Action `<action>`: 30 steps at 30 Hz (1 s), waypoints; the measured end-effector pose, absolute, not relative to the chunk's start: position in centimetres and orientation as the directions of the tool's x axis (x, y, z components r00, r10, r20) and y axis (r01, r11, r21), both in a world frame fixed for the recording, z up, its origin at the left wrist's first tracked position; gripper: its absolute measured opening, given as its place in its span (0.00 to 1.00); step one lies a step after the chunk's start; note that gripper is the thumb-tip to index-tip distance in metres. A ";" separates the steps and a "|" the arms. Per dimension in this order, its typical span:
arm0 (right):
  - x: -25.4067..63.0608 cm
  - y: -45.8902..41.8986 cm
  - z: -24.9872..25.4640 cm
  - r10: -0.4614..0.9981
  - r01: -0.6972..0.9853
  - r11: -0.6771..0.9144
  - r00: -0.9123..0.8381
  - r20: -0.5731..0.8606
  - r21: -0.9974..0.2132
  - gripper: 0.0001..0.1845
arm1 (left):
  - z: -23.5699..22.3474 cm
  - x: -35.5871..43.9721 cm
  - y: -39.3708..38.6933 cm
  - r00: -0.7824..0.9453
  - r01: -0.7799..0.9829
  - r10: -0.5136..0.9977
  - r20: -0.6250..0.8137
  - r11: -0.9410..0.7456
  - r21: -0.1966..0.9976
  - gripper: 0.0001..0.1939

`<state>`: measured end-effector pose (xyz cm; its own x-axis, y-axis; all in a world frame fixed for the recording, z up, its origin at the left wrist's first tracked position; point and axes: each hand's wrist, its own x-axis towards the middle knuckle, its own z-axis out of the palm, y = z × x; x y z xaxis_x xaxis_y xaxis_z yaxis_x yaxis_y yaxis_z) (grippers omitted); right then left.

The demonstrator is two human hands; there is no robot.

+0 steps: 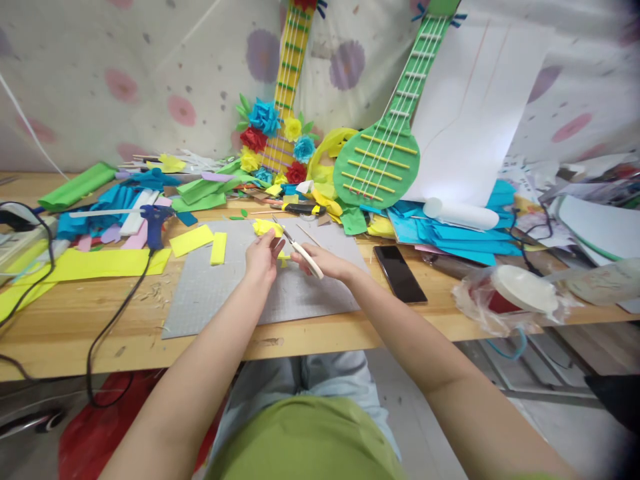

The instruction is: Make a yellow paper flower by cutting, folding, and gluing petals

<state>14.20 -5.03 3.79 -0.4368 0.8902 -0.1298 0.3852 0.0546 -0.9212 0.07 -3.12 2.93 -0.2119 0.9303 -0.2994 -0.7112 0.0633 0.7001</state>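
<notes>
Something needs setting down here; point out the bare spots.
Bare: the near-left of the gray gridded mat, below small yellow paper rectangles; wooden tabletop between black phone and plastic-wrapped round tub. Crowded: the back, under colored paper piles.

Readable texts, labels, brands, numbers, signs before you: none; marks on papers at your right, illegible.
</notes>
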 end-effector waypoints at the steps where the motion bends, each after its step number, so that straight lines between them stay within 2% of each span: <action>1: 14.2 -5.0 3.7 0.878 0.386 0.056 -0.458 -0.139 -0.921 0.24 | 2.9 0.0 -3.1 -0.211 -0.711 0.931 -0.297 0.062 0.700 0.04; 13: 14.5 -4.8 3.1 0.846 0.393 0.082 -0.512 -0.144 -0.916 0.24 | 2.9 -0.3 -3.2 -0.207 -0.697 0.933 -0.294 0.070 0.713 0.04; 30: 14.1 -5.0 3.3 0.870 0.412 0.062 -0.469 -0.153 -0.909 0.23 | 2.4 -0.9 -3.0 -0.193 -0.687 0.940 -0.282 0.076 0.722 0.04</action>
